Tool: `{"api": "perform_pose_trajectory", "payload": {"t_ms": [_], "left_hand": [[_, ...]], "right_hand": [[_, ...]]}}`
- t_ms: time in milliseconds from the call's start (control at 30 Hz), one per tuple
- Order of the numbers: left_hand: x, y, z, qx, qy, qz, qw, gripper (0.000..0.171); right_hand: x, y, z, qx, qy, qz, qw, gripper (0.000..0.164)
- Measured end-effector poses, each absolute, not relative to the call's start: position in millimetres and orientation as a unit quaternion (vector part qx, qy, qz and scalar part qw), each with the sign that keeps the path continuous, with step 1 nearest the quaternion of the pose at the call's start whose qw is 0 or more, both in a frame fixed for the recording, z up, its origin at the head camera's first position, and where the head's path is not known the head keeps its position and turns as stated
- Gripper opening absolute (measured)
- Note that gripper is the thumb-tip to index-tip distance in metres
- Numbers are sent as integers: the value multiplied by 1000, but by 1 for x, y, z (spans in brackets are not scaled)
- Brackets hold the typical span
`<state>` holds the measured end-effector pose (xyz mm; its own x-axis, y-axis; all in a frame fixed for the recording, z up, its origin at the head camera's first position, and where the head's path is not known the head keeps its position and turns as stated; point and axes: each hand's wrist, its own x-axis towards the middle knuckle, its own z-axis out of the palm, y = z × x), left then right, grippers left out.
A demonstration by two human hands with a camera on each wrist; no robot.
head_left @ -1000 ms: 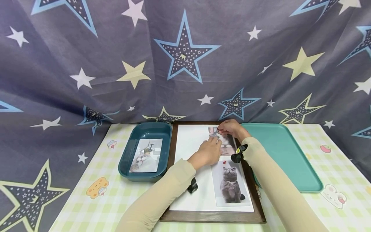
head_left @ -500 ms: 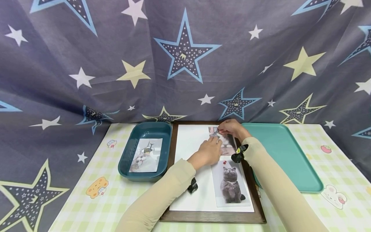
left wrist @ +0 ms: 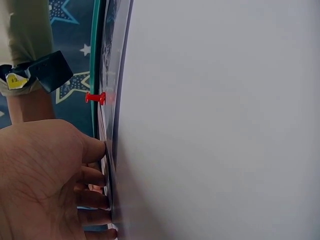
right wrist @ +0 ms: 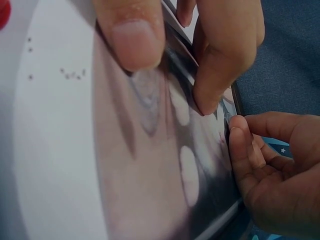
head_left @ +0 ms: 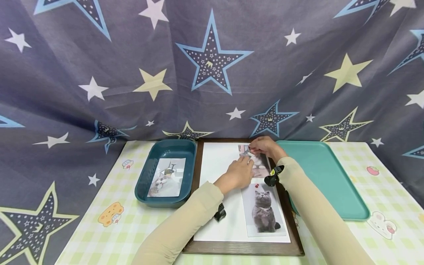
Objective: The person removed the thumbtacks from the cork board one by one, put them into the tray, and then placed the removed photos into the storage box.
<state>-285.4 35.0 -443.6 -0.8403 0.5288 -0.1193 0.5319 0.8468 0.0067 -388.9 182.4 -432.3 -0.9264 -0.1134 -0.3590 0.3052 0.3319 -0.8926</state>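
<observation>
A white board with a dark brown wooden frame (head_left: 243, 247) lies on the table. My left hand (head_left: 238, 172) rests its fingertips on the upper cat photo (head_left: 261, 172), its fingers (left wrist: 92, 199) fairly straight against the surface. At the photo's far edge my right hand (head_left: 264, 147) pinches a small dark red item (head_left: 250, 148); its shape is mostly hidden by the fingers. In the right wrist view, that hand (right wrist: 280, 170) has thumb and finger together right at the photo's edge. Below lies a grey cat photo (head_left: 264, 210) with a red push pin (left wrist: 95, 98) at its top.
Left of the board stands a dark teal bin (head_left: 145, 176) with a white cat photo (head_left: 168, 178) in it. A green tray (head_left: 328, 176) lies to the right, beneath part of the right forearm. Behind the table hangs a grey cloth (head_left: 126, 55) with stars.
</observation>
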Motion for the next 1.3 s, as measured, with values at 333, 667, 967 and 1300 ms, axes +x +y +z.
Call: {"api": "perform_pose_trajectory", "payload": {"t_ms": [333,667,967,1300], "left_hand": [[-285,34,-444,273,960,-7,61,53],[-285,33,-445,276,960,-9,55,52],[-283,36,-447,273,961,-19,48,53],[-283,36,-446,276,960,-18,45,52]], "right_hand": [[-388,181,-432,61,799,-571,180,23],[-387,183,-433,51,796,-576,181,22],[-388,183,-434,61,793,-580,175,26],[-389,183,-435,63,792,-581,176,19]]}}
